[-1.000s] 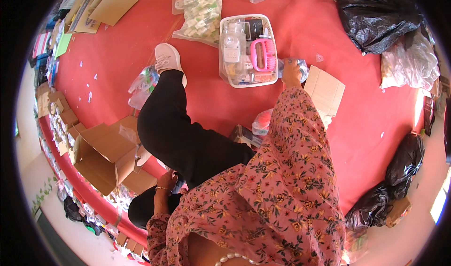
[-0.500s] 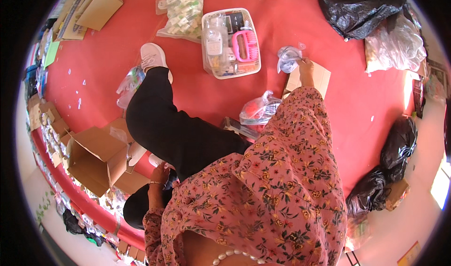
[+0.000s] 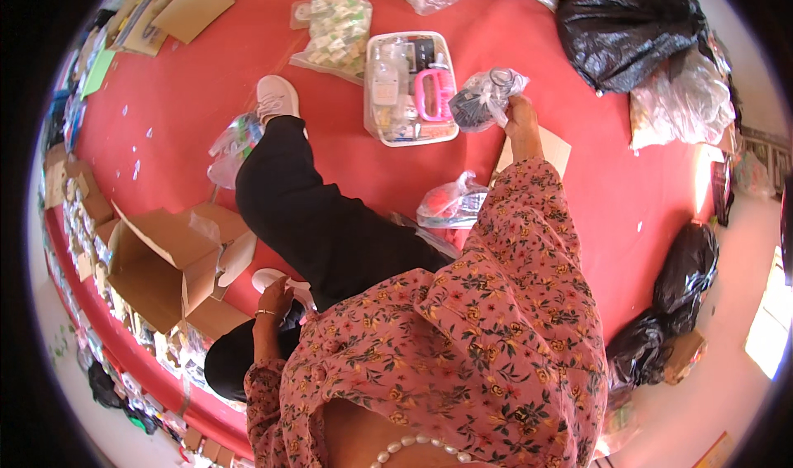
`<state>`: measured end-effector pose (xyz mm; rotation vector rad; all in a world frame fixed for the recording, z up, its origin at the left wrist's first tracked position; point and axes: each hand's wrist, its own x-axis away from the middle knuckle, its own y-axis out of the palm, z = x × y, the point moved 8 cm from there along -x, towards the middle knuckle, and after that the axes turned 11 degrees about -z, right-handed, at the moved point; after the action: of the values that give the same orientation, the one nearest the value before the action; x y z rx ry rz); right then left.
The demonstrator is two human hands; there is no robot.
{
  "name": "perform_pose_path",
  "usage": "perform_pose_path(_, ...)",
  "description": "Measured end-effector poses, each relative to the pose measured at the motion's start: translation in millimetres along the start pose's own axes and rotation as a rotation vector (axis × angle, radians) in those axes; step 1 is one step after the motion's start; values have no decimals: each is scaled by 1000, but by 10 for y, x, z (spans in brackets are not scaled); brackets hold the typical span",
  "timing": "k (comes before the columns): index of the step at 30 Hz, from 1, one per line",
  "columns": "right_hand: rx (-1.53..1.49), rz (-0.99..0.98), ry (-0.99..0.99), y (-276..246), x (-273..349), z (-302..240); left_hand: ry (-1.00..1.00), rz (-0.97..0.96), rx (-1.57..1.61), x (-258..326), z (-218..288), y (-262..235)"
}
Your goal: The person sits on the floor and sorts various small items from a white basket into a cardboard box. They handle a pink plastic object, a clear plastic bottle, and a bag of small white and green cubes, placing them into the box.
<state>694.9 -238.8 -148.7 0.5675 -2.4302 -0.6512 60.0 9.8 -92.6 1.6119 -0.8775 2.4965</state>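
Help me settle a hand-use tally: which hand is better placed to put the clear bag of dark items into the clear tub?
Probably the right hand: it holds the clear bag beside the clear tub. The left hand rests low by a white shoe.

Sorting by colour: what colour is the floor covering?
Red floor covering, clearest in the head view.

The right hand [image 3: 522, 114] is closed on a clear plastic bag of dark items [image 3: 483, 99], lifted above the red floor mat [image 3: 198, 80] just beside a clear plastic bin of small toiletries [image 3: 410, 88]. The left hand [image 3: 273, 296] rests at a white shoe [image 3: 277, 280] near an open brown cardboard box [image 3: 161, 257] by the mat's left edge.
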Motion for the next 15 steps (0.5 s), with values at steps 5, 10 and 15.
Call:
perform_pose_path(5,312,-55,200,731,-727,252,-64,-33,5,37,-132,71)
perform_pose_path(10,802,29,376,1157,-1100,708,-119,-86,2,60,-142,68)
perform_pose_path(15,1488,-25,-106,1422,-1287,674,-85,-38,-34,46,-62,-17)
